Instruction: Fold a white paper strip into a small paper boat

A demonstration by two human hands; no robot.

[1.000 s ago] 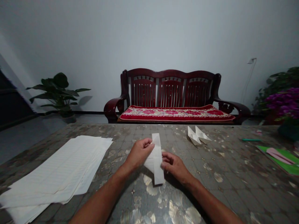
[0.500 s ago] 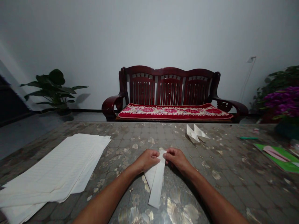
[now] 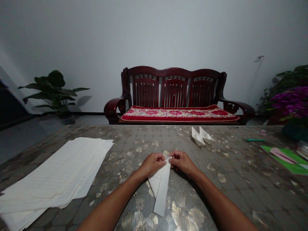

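A folded white sheet of paper [image 3: 162, 192] lies on the patterned table, with a long narrow flap pointing toward me and a triangular part at its left. At its far end my left hand [image 3: 155, 163] pinches the left edge between thumb and fingers. My right hand [image 3: 181, 162] grips the top right corner, where a small bit of the paper is bent over. The fingertips of both hands nearly meet, and they hide part of the upper fold. Farther off to the right stand folded paper boats [image 3: 201, 137], upright and side by side.
On the left is a stack of lined paper sheets [image 3: 64, 170]. A green pen [image 3: 255, 140] and a green booklet [image 3: 276, 158] with a pink piece on it lie at right. Purple flowers [image 3: 292, 101] stand at the far right. Beyond the table is a wooden bench [image 3: 174, 86].
The top end of the paper strip is now bent over at the corner between my fingertips. Both hands have kept their places, and the view has shifted very slightly.
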